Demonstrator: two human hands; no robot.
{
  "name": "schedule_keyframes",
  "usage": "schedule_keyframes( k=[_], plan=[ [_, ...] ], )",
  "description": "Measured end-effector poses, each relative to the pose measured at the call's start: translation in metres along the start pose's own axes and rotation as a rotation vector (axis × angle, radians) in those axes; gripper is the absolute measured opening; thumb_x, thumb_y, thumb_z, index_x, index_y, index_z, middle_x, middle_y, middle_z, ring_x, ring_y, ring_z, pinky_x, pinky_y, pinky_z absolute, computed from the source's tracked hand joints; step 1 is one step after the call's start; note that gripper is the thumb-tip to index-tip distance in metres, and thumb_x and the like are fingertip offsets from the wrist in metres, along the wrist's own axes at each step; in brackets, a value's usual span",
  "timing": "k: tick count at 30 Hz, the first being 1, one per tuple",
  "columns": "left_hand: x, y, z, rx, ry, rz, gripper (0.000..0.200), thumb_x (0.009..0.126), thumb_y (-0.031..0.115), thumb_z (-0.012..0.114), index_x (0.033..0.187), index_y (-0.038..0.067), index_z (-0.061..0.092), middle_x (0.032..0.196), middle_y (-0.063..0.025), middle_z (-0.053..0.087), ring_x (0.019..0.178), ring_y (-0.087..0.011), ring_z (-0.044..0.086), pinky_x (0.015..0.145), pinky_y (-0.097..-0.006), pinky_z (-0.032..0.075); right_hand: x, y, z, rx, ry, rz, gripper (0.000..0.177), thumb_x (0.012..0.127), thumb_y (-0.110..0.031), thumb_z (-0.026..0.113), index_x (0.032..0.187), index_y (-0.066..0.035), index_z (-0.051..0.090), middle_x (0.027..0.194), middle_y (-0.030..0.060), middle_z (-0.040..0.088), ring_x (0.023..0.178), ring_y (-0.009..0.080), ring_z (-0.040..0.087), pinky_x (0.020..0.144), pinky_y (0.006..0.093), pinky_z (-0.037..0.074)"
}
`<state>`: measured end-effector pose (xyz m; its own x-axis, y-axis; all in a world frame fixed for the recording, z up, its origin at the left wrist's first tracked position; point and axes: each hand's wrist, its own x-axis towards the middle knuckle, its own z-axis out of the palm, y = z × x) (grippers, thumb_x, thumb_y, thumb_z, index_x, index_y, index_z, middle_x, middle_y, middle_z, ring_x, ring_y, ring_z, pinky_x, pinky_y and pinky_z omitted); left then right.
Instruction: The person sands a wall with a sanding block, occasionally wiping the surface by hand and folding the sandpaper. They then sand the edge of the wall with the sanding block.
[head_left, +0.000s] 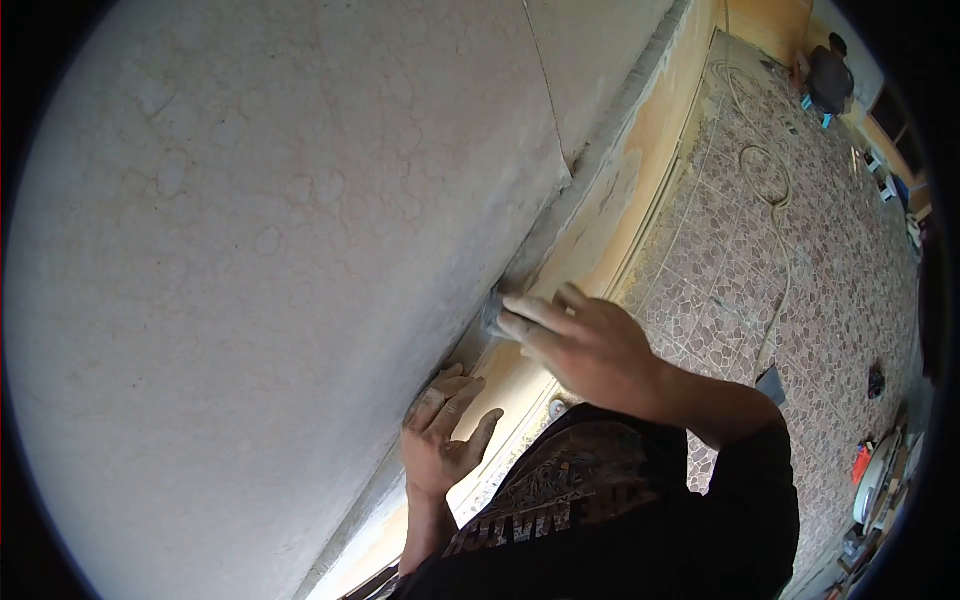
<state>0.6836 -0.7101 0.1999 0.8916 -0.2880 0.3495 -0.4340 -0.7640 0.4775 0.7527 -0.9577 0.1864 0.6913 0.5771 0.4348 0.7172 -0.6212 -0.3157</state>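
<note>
My right hand [590,345] has its fingers stretched over a small grey-blue pad-like thing [492,314], pressing it against the grey strip [520,270] along the edge of a large pale slab [250,250]. Its exact kind is mostly hidden under the fingertips. Lower down the same edge rests my left hand [440,430], fingertips on the strip and thumb spread away, holding nothing I can see. Greyish dust coats the fingers of both hands. Beyond the strip runs a patchy yellow and grey wall face [610,215].
A thin crack or cord [548,100] runs over the slab to its edge. A hose [765,180] lies coiled on the patterned tile floor [720,270]. Another person [830,75] sits on a blue stool at the far end. Assorted items, including a white basin [872,485], line the right side.
</note>
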Motion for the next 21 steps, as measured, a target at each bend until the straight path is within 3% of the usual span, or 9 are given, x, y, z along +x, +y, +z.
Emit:
schedule_keyframes(
  k=[1,3,5,7,8,13,14,18,21],
  plan=[
    [-0.005,-0.001,-0.002,-0.004,0.004,-0.006,0.036,0.078,0.020,0.091,0.110,0.008,0.079,0.109,-0.0095,0.076,0.114,-0.0322,0.073,0.094,-0.0420,0.061,0.004,0.007,-0.004,-0.123,-0.018,0.135,0.033,0.098,-0.012,0.067,0.130,-0.005,0.072,0.139,0.0124,0.066,0.107,0.0308,0.066,0.072,0.0362,0.062],
    [-0.007,-0.002,-0.003,-0.017,0.004,-0.005,0.036,0.078,0.020,0.091,0.110,0.008,0.079,0.108,-0.0097,0.076,0.114,-0.0323,0.073,0.094,-0.0422,0.061,0.012,0.029,-0.023,0.077,0.041,0.167,0.037,0.094,-0.019,0.073,0.131,-0.011,0.073,0.142,0.0054,0.065,0.108,0.0323,0.066,0.082,0.0367,0.061],
    [-0.006,-0.001,-0.001,-0.028,0.020,-0.006,0.036,0.078,0.020,0.091,0.110,0.008,0.078,0.107,-0.0099,0.076,0.113,-0.0324,0.073,0.094,-0.0423,0.061,0.013,0.015,-0.022,0.062,-0.020,0.189,0.036,0.095,-0.016,0.071,0.130,-0.009,0.072,0.141,0.0057,0.065,0.108,0.0301,0.066,0.081,0.0374,0.062],
    [-0.005,-0.001,-0.002,-0.019,0.023,0.003,0.036,0.078,0.019,0.091,0.110,0.007,0.078,0.107,-0.0103,0.076,0.112,-0.0328,0.073,0.093,-0.0426,0.061,0.005,-0.008,-0.011,-0.193,-0.053,0.126,0.035,0.096,-0.012,0.068,0.131,-0.007,0.071,0.140,0.0060,0.065,0.106,0.0270,0.066,0.081,0.0383,0.062],
    [-0.003,0.000,-0.003,-0.021,0.022,-0.003,0.036,0.078,0.019,0.091,0.110,0.007,0.078,0.107,-0.0103,0.076,0.112,-0.0328,0.073,0.093,-0.0426,0.061,0.001,-0.012,-0.013,-0.112,-0.042,0.083,0.037,0.097,-0.010,0.067,0.134,-0.006,0.069,0.138,0.0059,0.066,0.106,0.0247,0.065,0.082,0.0388,0.061],
    [-0.002,0.004,-0.004,0.002,0.038,0.005,0.037,0.079,0.019,0.090,0.111,0.007,0.078,0.108,-0.0111,0.076,0.109,-0.0320,0.074,0.093,-0.0426,0.060,0.008,0.055,-0.036,-0.223,0.067,0.278,0.040,0.098,-0.010,0.063,0.138,-0.004,0.065,0.143,0.0104,0.063,0.110,0.0305,0.065,0.076,0.0355,0.062],
    [-0.002,0.005,-0.004,-0.003,0.041,-0.004,0.037,0.079,0.019,0.090,0.112,0.007,0.078,0.108,-0.0113,0.076,0.111,-0.0314,0.074,0.093,-0.0421,0.060,0.009,0.053,-0.033,-0.274,0.121,0.282,0.038,0.096,-0.013,0.069,0.134,-0.009,0.069,0.140,0.0065,0.066,0.107,0.0249,0.065,0.079,0.0380,0.060],
    [0.003,0.008,-0.004,-0.032,0.040,-0.013,0.034,0.080,0.019,0.090,0.109,0.006,0.079,0.107,-0.0111,0.077,0.114,-0.0319,0.073,0.095,-0.0419,0.060,-0.005,-0.024,-0.010,-0.102,-0.028,0.070,0.037,0.097,-0.012,0.067,0.135,-0.011,0.069,0.141,0.0047,0.065,0.110,0.0253,0.064,0.078,0.0359,0.061],
    [0.001,0.005,-0.002,-0.057,0.040,-0.007,0.033,0.080,0.019,0.090,0.108,0.007,0.079,0.107,-0.0106,0.077,0.113,-0.0324,0.074,0.095,-0.0422,0.060,0.001,0.009,-0.022,-0.086,-0.064,0.235,0.042,0.099,-0.015,0.068,0.140,-0.007,0.064,0.143,0.0093,0.063,0.107,0.0275,0.065,0.075,0.0345,0.063]
  ],
)
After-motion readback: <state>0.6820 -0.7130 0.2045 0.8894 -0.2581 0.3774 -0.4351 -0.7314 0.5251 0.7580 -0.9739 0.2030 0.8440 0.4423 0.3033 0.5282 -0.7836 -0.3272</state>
